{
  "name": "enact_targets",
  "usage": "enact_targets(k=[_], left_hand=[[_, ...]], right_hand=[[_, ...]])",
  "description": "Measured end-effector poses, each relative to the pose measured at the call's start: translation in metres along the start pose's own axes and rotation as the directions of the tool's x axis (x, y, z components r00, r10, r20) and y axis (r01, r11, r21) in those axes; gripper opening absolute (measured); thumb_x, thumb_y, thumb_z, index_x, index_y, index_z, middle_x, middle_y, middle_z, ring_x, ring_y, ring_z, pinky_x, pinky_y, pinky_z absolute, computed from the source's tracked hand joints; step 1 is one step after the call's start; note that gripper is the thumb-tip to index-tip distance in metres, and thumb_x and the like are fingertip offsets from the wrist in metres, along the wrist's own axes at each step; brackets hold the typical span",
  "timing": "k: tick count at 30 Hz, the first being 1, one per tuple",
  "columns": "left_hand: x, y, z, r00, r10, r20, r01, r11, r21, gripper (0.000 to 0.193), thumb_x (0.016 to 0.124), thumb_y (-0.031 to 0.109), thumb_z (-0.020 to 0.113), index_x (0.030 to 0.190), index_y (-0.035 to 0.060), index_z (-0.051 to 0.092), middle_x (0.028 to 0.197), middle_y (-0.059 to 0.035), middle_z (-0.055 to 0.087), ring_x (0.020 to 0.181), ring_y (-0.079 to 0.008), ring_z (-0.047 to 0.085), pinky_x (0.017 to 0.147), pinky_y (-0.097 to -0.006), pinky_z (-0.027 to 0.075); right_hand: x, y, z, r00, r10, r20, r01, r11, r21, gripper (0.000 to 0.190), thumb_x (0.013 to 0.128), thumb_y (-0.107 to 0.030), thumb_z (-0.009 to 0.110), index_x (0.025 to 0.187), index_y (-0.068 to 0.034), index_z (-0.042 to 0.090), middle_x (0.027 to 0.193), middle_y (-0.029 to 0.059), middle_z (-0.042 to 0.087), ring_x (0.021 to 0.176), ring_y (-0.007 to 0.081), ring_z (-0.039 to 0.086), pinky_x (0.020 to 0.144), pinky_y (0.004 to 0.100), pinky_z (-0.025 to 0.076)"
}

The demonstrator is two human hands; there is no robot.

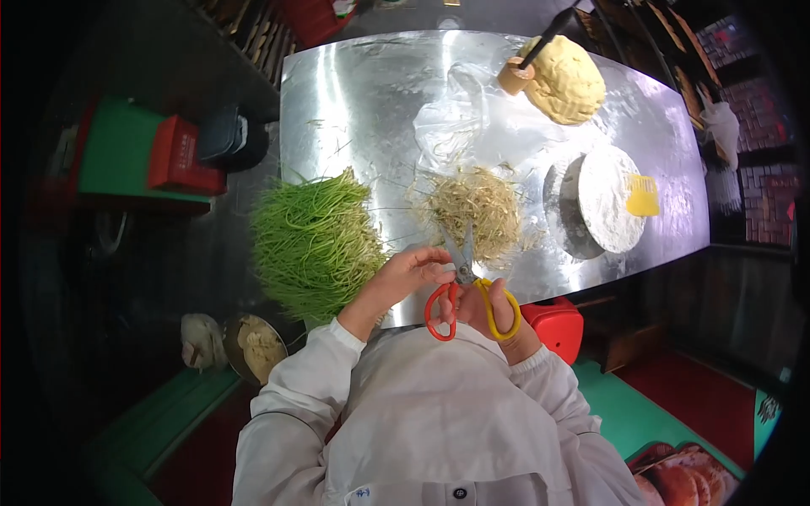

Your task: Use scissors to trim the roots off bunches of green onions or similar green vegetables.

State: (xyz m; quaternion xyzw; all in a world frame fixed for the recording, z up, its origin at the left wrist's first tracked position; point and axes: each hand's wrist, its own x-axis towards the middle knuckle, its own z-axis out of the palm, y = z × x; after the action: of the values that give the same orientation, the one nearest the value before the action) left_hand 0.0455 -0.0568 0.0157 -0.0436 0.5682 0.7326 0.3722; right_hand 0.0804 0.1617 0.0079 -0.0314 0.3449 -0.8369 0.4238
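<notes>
My right hand holds a pair of scissors with one red and one yellow handle loop; the blades are spread and point away from me. Close to the pivot, my left hand has its fingertips at the left blade; whether they pinch something small is hard to tell. Beyond the blades lies a heap of dry, straw-coloured trimmings. A large pile of thin green stalks, like chives, rests at the left edge of the metal table, its pale ends facing right.
A clear plastic bag lies behind the trimmings. Further right are a big lump of yellow dough, a wooden block with a dark handle, and a bowl of white flour with a yellow scraper. A red stool stands by the near edge.
</notes>
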Motion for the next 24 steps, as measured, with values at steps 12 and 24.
enact_targets(k=[12, 24], left_hand=[[-0.042, -0.024, -0.017, 0.866, 0.189, -0.462, -0.203, 0.979, 0.019, 0.028, 0.102, 0.016, 0.052, 0.121, -0.0036, 0.061, 0.11, -0.0119, 0.067, 0.1, -0.0184, 0.064, 0.095, -0.0332, 0.049], [0.056, 0.004, 0.016, 0.882, 0.218, -0.417, -0.174, 0.974, 0.143, 0.024, 0.1, 0.013, 0.053, 0.114, -0.004, 0.064, 0.102, -0.0108, 0.069, 0.091, -0.016, 0.065, 0.09, -0.0303, 0.05]], right_hand=[[-0.014, -0.032, -0.055, 0.999, -0.047, 0.003, 0.047, 0.995, -0.089, 0.093, 0.092, -0.076, 0.037, 0.145, 0.0, 0.038, 0.1, 0.0048, 0.057, 0.094, 0.0158, 0.058, 0.094, 0.0408, 0.049], [-0.09, -0.026, -0.084, 0.99, -0.078, -0.121, 0.087, 0.994, 0.063, 0.09, 0.093, -0.073, 0.037, 0.144, 0.002, 0.037, 0.094, 0.0055, 0.054, 0.083, 0.0159, 0.057, 0.075, 0.0329, 0.051]])
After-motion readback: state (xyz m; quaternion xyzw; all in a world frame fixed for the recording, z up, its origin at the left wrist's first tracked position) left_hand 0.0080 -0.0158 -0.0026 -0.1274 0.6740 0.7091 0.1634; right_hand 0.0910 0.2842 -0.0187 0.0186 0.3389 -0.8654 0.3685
